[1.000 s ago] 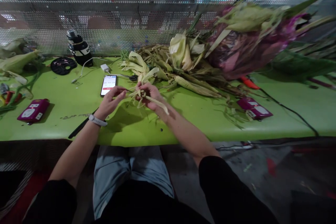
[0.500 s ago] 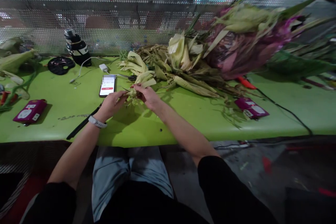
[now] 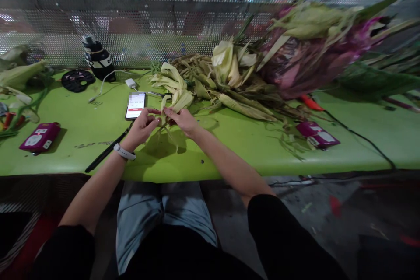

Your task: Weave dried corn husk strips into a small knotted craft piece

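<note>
My right hand (image 3: 184,121) pinches a pale green corn husk (image 3: 181,99) near its lower, bunched end, just above the table. The husk fans out beyond the fingers, and thin strands hang below. Close on its left, my left hand (image 3: 143,127) has its fingers curled in and its fingertips at the bunched end; what exactly lies between them is partly hidden. A phone (image 3: 135,106) with a lit screen lies just beyond my left hand. Behind the hands, a heap of dry and green corn husks (image 3: 203,76) spreads across the table.
On the green table (image 3: 98,122) lie a black strap-like strip (image 3: 106,152), two purple boxes (image 3: 40,136) (image 3: 317,134), a white charger (image 3: 130,83) and a black fan-shaped item (image 3: 77,80). A dark bottle (image 3: 97,57) stands behind. A pink bag (image 3: 302,61) bulges at right, before a perforated metal screen (image 3: 190,22).
My left hand has shifted slightly down and its fingers have loosened apart from my right hand. The husk now stands more upright above the right fingers. The view has moved slightly.
</note>
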Demonstrator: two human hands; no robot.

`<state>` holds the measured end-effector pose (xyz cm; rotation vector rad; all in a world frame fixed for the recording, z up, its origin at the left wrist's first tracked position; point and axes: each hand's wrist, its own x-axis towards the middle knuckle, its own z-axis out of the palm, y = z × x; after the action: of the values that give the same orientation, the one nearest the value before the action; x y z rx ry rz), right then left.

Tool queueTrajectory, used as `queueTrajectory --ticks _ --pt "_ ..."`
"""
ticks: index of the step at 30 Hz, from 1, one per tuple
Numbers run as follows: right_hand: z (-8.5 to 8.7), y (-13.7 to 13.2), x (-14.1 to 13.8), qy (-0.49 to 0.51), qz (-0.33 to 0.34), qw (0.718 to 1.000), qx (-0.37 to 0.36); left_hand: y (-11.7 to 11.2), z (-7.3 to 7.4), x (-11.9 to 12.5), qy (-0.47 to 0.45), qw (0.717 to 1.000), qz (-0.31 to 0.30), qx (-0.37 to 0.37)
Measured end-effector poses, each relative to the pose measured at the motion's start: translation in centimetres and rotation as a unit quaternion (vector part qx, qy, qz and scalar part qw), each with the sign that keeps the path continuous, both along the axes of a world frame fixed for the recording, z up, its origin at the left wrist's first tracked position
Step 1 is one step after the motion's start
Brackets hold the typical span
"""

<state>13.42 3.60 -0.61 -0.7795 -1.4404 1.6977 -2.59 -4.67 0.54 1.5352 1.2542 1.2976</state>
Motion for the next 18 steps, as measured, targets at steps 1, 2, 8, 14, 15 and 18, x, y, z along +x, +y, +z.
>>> queueTrajectory --ticks 1,2,8,14,15,18 --pt "0.1 0.1 0.1 -0.002 -0.011 1.0 0.018 0.1 0.1 0.0 -0.021 1.0 -0.006 -0.022" --pt "0.2 0.1 0.2 -0.006 -0.015 0.999 0.033 0.1 0.1 -0.1 -0.04 0.998 -0.012 -0.048" --pt "0.9 -0.2 0.3 -0.018 0.016 1.0 0.017 0.5 -0.2 -0.5 -0.138 0.979 -0.026 -0.148" --pt "1.0 -0.5 0.6 -0.033 0.043 0.998 0.022 0.4 -0.2 -0.6 -0.191 0.971 -0.028 -0.139" --pt "1.0 -0.6 0.6 -0.034 0.034 0.998 0.03 0.4 -0.3 -0.5 -0.186 0.974 -0.025 -0.131" --pt "0.5 -1.0 0.1 -0.05 -0.009 0.996 0.069 0.5 -0.5 0.0 -0.179 0.979 0.044 -0.089"
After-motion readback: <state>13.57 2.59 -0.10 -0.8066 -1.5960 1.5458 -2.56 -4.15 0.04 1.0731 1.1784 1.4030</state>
